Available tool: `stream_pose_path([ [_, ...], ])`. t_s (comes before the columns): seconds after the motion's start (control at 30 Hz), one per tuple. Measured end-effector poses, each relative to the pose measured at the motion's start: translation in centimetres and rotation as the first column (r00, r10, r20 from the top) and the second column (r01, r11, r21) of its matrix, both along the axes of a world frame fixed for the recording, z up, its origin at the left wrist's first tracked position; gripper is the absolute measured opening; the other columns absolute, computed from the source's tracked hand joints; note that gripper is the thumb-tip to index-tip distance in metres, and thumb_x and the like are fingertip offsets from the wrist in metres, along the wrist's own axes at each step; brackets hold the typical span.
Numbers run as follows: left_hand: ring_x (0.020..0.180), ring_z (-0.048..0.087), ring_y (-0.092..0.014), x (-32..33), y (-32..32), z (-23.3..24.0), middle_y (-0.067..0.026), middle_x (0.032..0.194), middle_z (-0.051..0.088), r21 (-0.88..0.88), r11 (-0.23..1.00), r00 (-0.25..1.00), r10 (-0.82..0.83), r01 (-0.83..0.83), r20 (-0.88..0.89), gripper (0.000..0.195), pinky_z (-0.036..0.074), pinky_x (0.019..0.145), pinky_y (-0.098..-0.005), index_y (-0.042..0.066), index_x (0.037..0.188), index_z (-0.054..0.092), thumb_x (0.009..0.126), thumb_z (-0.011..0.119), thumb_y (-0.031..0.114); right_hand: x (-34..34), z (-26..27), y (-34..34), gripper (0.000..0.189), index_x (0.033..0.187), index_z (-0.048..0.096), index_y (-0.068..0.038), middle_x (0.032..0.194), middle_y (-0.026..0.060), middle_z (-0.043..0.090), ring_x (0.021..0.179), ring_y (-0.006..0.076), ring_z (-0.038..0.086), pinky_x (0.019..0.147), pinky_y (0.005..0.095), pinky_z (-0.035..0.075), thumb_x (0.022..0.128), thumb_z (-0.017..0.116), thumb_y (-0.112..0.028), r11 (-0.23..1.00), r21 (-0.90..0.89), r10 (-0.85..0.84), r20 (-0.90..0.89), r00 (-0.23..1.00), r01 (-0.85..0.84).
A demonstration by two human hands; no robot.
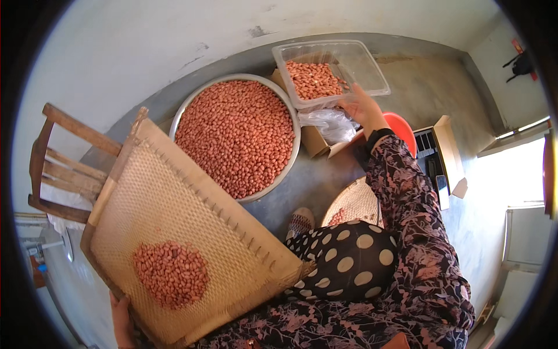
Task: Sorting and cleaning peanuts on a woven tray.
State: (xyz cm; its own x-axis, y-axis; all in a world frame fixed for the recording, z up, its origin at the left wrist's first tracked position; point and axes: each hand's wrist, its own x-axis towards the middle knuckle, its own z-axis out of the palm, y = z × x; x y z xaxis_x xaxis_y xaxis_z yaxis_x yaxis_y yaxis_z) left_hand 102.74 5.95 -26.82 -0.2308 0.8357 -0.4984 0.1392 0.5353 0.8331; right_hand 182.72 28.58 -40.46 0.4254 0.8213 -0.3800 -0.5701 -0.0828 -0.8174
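A woven bamboo winnowing tray lies tilted across my lap, with a heap of red-skinned peanuts near its lower left side. My left hand grips the tray's left edge from outside. My right hand reaches forward to the near rim of a clear plastic tub, fingers apart and nothing seen in them. Whether its fingers touch the rim is unclear. Peanuts lie mostly in the tub's left part, a few scattered to the right.
A large metal basin heaped with peanuts stands on the floor ahead. Around the tub are a cardboard box, a plastic bag and a red basin. A round woven basket sits by my knee; a wooden chair stands left.
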Motion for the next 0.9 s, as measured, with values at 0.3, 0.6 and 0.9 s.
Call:
stream_pose_path([
  [0.3, 0.112, 0.051, -0.022, -7.9, -4.2, -0.6, -0.0112, 0.124, 0.053, 0.084, 0.979, 0.979, -0.177, 0.186, -0.104, 0.063, 0.042, 0.093, -0.0318, 0.000, 0.135, 0.038, 0.074, 0.052, 0.003, -7.6, 4.9, -12.3, 0.063, 0.121, 0.051, 0.004, 0.111, 0.0194, 0.061, 0.100, 0.0268, 0.061, 0.082, 0.0358, 0.050, 0.089, 0.055, -0.049, 0.882, -0.341, 0.435, 0.321, 0.841, -0.325],
  [0.6, 0.101, 0.055, -0.016, -17.3, -7.6, -2.1, -0.0067, 0.115, 0.057, 0.012, 0.977, 0.970, -0.212, 0.215, -0.118, 0.058, 0.043, 0.088, -0.0284, -0.001, 0.130, 0.042, 0.074, 0.056, 0.006, -39.8, 17.6, -24.3, 0.040, 0.123, 0.055, -0.003, 0.108, 0.0092, 0.064, 0.091, 0.0167, 0.062, 0.079, 0.0266, 0.049, 0.090, 0.058, -0.025, 0.315, -0.600, 0.828, 0.553, -0.097, -0.735],
  [0.9, 0.096, 0.057, -0.016, -21.5, -7.8, -4.1, -0.0074, 0.111, 0.059, 0.069, 0.963, 0.964, -0.254, 0.259, -0.075, 0.058, 0.044, 0.086, -0.0273, 0.001, 0.130, 0.041, 0.076, 0.059, 0.011, -58.8, 14.2, -26.9, 0.032, 0.116, 0.058, 0.001, 0.109, 0.0179, 0.063, 0.099, 0.0305, 0.060, 0.087, 0.0365, 0.047, 0.091, 0.054, -0.019, -0.142, -0.514, 0.500, 0.701, -0.509, -0.846],
])
